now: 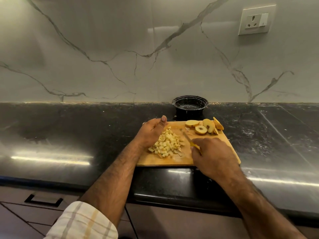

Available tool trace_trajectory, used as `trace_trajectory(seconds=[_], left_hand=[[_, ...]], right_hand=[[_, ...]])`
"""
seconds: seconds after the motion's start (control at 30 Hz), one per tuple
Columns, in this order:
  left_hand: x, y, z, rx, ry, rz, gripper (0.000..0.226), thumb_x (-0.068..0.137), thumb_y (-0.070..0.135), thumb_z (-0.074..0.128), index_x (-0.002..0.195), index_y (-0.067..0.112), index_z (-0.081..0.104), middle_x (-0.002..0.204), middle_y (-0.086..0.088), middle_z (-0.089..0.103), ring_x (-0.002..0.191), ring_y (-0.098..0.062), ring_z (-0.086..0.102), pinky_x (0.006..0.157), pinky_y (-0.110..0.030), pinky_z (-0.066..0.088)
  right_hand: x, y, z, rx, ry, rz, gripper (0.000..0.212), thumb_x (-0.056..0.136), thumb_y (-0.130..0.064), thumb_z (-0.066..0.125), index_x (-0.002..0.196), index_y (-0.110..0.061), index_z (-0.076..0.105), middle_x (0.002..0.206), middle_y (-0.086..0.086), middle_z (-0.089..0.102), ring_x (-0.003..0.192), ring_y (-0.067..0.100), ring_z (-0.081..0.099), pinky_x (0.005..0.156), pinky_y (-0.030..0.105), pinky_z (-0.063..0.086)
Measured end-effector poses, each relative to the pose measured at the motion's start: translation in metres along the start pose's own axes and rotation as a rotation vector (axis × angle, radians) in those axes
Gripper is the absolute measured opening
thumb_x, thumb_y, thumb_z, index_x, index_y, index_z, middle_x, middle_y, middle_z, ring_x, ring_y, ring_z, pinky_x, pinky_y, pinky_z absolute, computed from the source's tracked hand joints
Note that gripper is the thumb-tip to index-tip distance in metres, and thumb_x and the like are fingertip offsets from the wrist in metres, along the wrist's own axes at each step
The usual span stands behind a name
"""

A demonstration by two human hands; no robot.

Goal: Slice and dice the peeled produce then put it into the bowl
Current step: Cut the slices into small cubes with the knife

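Diced apple (pixel 166 145) lies in a loose heap on the left half of a wooden cutting board (pixel 183 160), pale yellow small cubes, a few with a browner edge. At the far right corner of the board sit the apple slices (pixel 203 127) not yet diced: round, cream-fleshed discs leaning on each other, one lying flat with its dark seed core showing, their rims tinged orange-brown. The left hand (pixel 151 132) rests at the left side of the heap, its fingers curled around the pieces and the thumb pointing to the far side. The right hand (pixel 214 156) grips a knife (pixel 189 139) by its yellow handle, fingers wrapped round it; the blade, blurred, points to the far left across the board between heap and slices. A black bowl (pixel 190 106) stands just beyond the board's far edge, against the marble-patterned wall. All of it sits on a dark glossy worktop (pixel 69 131). A checked sleeve (pixel 82 221) is rolled back on the left arm.
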State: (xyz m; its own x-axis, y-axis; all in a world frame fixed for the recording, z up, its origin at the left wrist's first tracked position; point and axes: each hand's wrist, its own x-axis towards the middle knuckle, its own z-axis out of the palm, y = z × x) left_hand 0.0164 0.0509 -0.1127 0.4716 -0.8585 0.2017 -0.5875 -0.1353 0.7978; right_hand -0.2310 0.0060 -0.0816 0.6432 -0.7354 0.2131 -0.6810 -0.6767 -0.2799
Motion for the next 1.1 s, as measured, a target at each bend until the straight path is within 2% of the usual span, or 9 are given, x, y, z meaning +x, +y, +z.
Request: trace_trajectory(seconds=[0.1, 0.17, 0.3, 0.43, 0.6, 0.8, 0.9, 1.0, 1.1], left_hand=[[0.004, -0.007, -0.001, -0.08, 0.027, -0.01, 0.08, 0.097, 0.079, 0.025, 0.125, 0.022, 0.074, 0.131, 0.006, 0.067, 0.12, -0.01, 0.06, 0.096, -0.034, 0.044], [0.006, -0.01, -0.002, -0.12, 0.064, -0.029, 0.089, 0.09, 0.09, 0.023, 0.122, 0.025, 0.075, 0.131, 0.006, 0.068, 0.122, -0.012, 0.06, 0.1, -0.038, 0.046], [0.006, -0.014, -0.002, -0.113, 0.069, -0.036, 0.1, 0.08, 0.099, 0.021, 0.12, 0.025, 0.076, 0.13, 0.005, 0.069, 0.125, -0.014, 0.06, 0.106, -0.043, 0.047], [0.008, -0.016, -0.001, -0.14, 0.085, -0.048, 0.097, 0.081, 0.098, 0.024, 0.117, 0.026, 0.077, 0.127, 0.007, 0.071, 0.124, -0.013, 0.062, 0.112, -0.05, 0.047], [0.008, -0.016, -0.001, -0.189, 0.128, -0.051, 0.102, 0.076, 0.102, 0.024, 0.118, 0.025, 0.076, 0.127, 0.009, 0.071, 0.122, -0.01, 0.062, 0.11, -0.048, 0.048], [0.007, -0.016, -0.002, -0.186, 0.153, -0.059, 0.104, 0.078, 0.1, 0.023, 0.12, 0.021, 0.076, 0.128, 0.006, 0.071, 0.119, -0.008, 0.063, 0.108, -0.045, 0.05], [0.007, -0.018, -0.002, -0.16, 0.159, -0.017, 0.088, 0.088, 0.09, 0.026, 0.119, 0.025, 0.077, 0.124, 0.011, 0.07, 0.118, -0.004, 0.061, 0.108, -0.046, 0.05], [0.004, -0.018, -0.003, -0.119, 0.172, 0.104, 0.068, 0.097, 0.08, 0.031, 0.116, 0.035, 0.078, 0.125, 0.016, 0.07, 0.122, -0.002, 0.059, 0.107, -0.044, 0.049], [0.003, -0.016, -0.001, 0.002, 0.166, 0.164, 0.056, 0.099, 0.079, 0.025, 0.111, 0.052, 0.073, 0.129, 0.016, 0.067, 0.125, -0.003, 0.051, 0.108, -0.044, 0.043]], right_hand=[[0.004, 0.008, 0.001, -0.09, -0.018, 0.077, 0.029, 0.101, -0.039, 0.046, 0.117, -0.027, 0.068, 0.094, -0.001, 0.063, 0.083, 0.022, 0.058, 0.07, 0.035, 0.046], [0.006, 0.006, 0.005, -0.094, -0.061, 0.099, 0.029, 0.101, -0.037, 0.046, 0.117, -0.026, 0.068, 0.092, -0.002, 0.058, 0.081, 0.021, 0.053, 0.07, 0.035, 0.043], [0.016, -0.008, 0.013, -0.011, -0.068, 0.045, 0.035, 0.1, -0.04, 0.051, 0.126, -0.025, 0.068, 0.115, 0.0, 0.07, 0.102, 0.022, 0.063, 0.085, 0.036, 0.053], [0.025, -0.023, 0.019, -0.013, -0.104, -0.065, 0.035, 0.1, -0.044, 0.052, 0.125, -0.027, 0.067, 0.114, -0.002, 0.07, 0.101, 0.02, 0.063, 0.086, 0.037, 0.056], [0.041, -0.006, 0.01, 0.079, 0.036, -0.069, 0.04, 0.097, -0.041, 0.053, 0.13, -0.028, 0.07, 0.108, -0.003, 0.075, 0.096, 0.019, 0.067, 0.082, 0.034, 0.058], [0.072, -0.012, 0.014, -0.027, -0.092, -0.099, 0.041, 0.097, -0.04, 0.057, 0.136, -0.03, 0.066, 0.13, -0.003, 0.068, 0.114, 0.019, 0.063, 0.095, 0.041, 0.058], [0.073, -0.009, 0.018, 0.124, -0.138, -0.143, 0.038, 0.101, -0.04, 0.06, 0.136, -0.029, 0.067, 0.132, -0.007, 0.067, 0.109, 0.011, 0.061, 0.095, 0.035, 0.056], [0.071, 0.003, 0.02, 0.35, -0.058, -0.117, 0.031, 0.101, -0.035, 0.064, 0.13, -0.025, 0.072, 0.114, -0.011, 0.073, 0.087, 0.001, 0.059, 0.076, 0.022, 0.05], [0.07, 0.014, 0.025, 0.589, -0.05, -0.049, 0.024, 0.101, -0.029, 0.068, 0.122, -0.022, 0.076, 0.069, -0.019, 0.066, 0.059, -0.003, 0.058, 0.058, 0.018, 0.046]])
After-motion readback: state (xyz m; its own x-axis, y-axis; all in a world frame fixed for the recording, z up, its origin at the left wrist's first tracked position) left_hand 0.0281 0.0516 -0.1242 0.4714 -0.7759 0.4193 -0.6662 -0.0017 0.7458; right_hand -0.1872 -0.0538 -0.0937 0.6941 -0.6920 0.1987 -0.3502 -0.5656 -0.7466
